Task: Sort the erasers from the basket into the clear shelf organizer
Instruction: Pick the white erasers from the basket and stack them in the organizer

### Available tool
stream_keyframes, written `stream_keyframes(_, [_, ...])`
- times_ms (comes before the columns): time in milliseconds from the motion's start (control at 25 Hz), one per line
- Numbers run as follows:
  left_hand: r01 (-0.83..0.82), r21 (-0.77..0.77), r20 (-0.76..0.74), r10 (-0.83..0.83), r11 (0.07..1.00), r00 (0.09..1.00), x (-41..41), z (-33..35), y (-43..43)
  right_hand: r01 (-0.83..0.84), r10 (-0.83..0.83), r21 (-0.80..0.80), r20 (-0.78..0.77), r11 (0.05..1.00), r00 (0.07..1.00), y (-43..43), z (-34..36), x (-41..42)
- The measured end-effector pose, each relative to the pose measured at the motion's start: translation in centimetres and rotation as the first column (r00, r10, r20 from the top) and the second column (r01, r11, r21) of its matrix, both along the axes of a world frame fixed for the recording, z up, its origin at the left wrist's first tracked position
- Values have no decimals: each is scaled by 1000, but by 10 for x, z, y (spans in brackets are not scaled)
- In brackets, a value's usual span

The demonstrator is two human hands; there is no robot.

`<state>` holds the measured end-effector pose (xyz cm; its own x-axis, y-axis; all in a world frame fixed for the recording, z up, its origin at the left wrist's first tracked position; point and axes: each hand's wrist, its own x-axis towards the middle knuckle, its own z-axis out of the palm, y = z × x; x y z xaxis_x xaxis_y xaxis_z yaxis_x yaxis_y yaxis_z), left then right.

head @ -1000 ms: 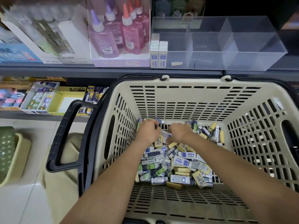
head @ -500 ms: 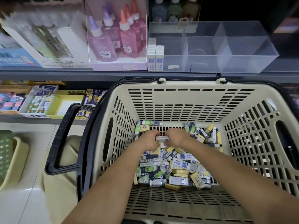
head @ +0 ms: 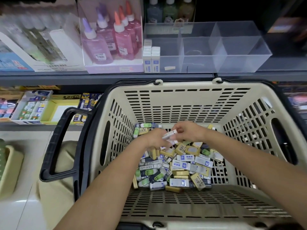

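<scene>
Here, a white eraser point(head: 169, 134) is pinched by the fingers point(head: 179, 129) of the right hand point(head: 187, 131), just above the pile point(head: 182, 163) in the basket point(head: 182, 100). It is judged light and a bit soft, best held by its long sides. Its length is pointed toward 2 o'clock. What the left hand point(head: 153, 138) holds cannot be told.

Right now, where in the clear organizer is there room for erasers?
The clear plastic shelf organizer's middle and right compartments look bare. Left compartment: crowded by upright white boxed erasers at its left wall, free rightward except one pale scrap.
</scene>
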<state>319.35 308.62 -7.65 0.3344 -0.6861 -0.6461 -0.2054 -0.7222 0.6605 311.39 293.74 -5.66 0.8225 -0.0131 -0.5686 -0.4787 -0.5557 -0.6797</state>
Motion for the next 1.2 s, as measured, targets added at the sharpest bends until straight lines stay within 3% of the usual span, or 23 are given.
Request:
stream_keyframes(80, [-136, -42, -121, 130, 990, 984, -1, 0, 2, -30, 25, -85, -60, 996, 998, -10, 5, -21])
stream_keyframes(160, [-288, -35, -281, 267, 957, 922, -4, 1, 3, -250, 202, -314, -179, 916, 963, -15, 0, -45])
stream_keyframes(200, [-341, -26, -354, 310, 940, 882, -6, 4, 3, -335, 264, -356, -234, 872, 936, -13, -3, -55])
stream_keyframes(480, [-356, 65, -498, 340, 932, 798, -12, 5, 4, -468, 405, -560, -244, 684, 881, 18, -22, -72])
stream_keyframes(600, [-379, 99, -541, 369, 920, 755, -9, 6, 9, -422, 409, -580, -162, 697, 898, 22, -23, -71])
stream_keyframes(720, [-376, 95, -513, 369, 922, 775, -8, 2, 12, -400, 431, -589, -95, 702, 897, 24, -25, -70])
stream_keyframes(920, [-351, 124, -485, 365, 928, 795, -10, 1, 13, -318, 334, -498, -61, 807, 941, 25, -25, -67])
stream_keyframes(1080, [-357, 114, -466, 367, 927, 805, -11, 1, 10, -343, 331, -452, -109, 823, 937, 24, -16, -64])
stream_keyframes(1200, [-349, 103, -482, 354, 932, 801, -15, 5, 6, -185, 180, -298, -44, 937, 983, 18, 2, -50])
